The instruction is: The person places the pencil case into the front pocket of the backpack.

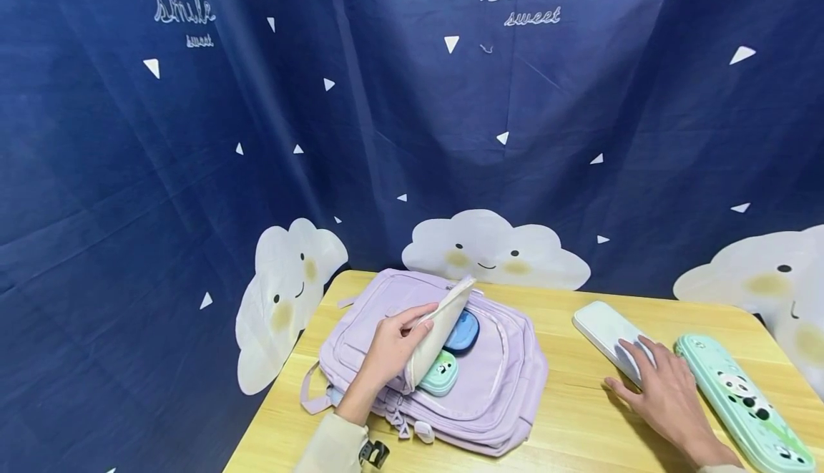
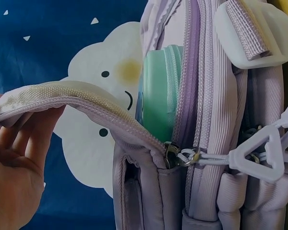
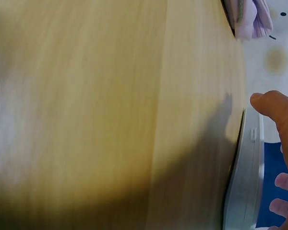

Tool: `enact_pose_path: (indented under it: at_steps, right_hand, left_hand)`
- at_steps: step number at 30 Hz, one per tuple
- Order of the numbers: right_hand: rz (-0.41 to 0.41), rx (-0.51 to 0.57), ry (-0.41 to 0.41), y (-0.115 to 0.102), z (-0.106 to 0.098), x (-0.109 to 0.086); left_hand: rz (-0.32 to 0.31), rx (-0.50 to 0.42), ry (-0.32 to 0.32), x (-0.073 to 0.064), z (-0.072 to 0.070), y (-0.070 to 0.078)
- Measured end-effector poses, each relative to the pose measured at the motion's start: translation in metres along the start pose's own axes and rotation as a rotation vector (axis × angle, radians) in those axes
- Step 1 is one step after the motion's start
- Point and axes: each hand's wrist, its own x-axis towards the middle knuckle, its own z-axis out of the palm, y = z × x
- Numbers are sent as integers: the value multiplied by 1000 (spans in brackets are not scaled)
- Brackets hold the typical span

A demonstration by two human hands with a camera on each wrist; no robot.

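Observation:
A lilac backpack [image 1: 508, 380] lies on the table with its front pocket unzipped. My left hand [image 1: 394, 344] holds up the pocket's pale-lined flap [image 2: 77, 93], pinched at its edge between thumb and fingers. Inside the pocket sit a small green panda case [image 1: 440, 374] and a round-cornered blue case [image 1: 462, 331]. Over the near end of a flat, white oblong case [image 1: 608, 326] is my right hand [image 1: 663, 387], fingers spread; whether they touch it I cannot tell. In the right wrist view its thumb stands apart above the pale case [image 3: 245, 177].
A long mint-green panda pencil case [image 1: 740, 394] lies to the right of my right hand. White triangular zip pulls [image 2: 259, 153] dangle from the backpack's near side. Behind the wooden table [image 1: 560, 416] hangs a dark blue curtain [image 1: 412, 101] with clouds.

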Motion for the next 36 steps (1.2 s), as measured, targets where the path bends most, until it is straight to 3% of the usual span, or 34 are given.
enact_pose_path:
  at_steps: [13, 21, 28, 36]
  right_hand:
    - [89, -18, -80, 21, -2, -3]
    - [125, -26, -113, 26, -1, -1]
    - [146, -27, -95, 28, -1, -3]
    - [193, -61, -144, 31, 2, -4]
  left_hand:
    - [17, 33, 5, 1, 0, -3]
    - [8, 44, 2, 0, 0, -3]
    - [19, 45, 10, 0, -1, -2]
    - [1, 38, 8, 0, 0, -3]
